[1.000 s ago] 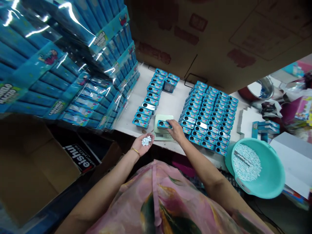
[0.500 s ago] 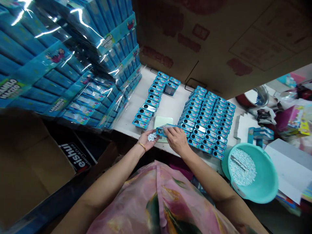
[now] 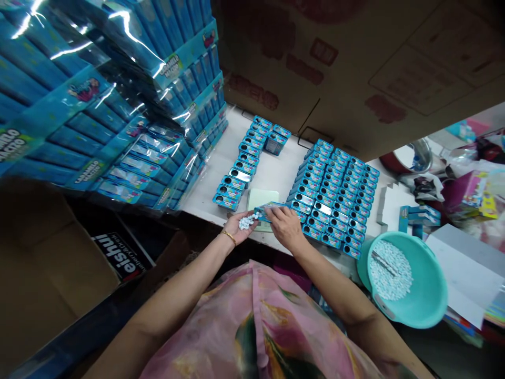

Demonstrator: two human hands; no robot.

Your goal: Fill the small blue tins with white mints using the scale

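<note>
My left hand is cupped palm-up and holds a small heap of white candies. My right hand grips a small blue tin, tilted with one end over the candies in my left palm. Both hands meet just above a pale green scale at the front edge of the white table. A block of many blue tins lies to the right of the scale. A single row of blue tins runs to its left.
A teal basin with white candies and a scoop sits low on the right. Wrapped stacks of blue boxes tower on the left. Cardboard cartons stand behind the table, an open carton lower left. Clutter fills the far right.
My right hand lifted the blue tin off the scale and brought it to my left hand. My left hand rose toward the tin with the candies.
</note>
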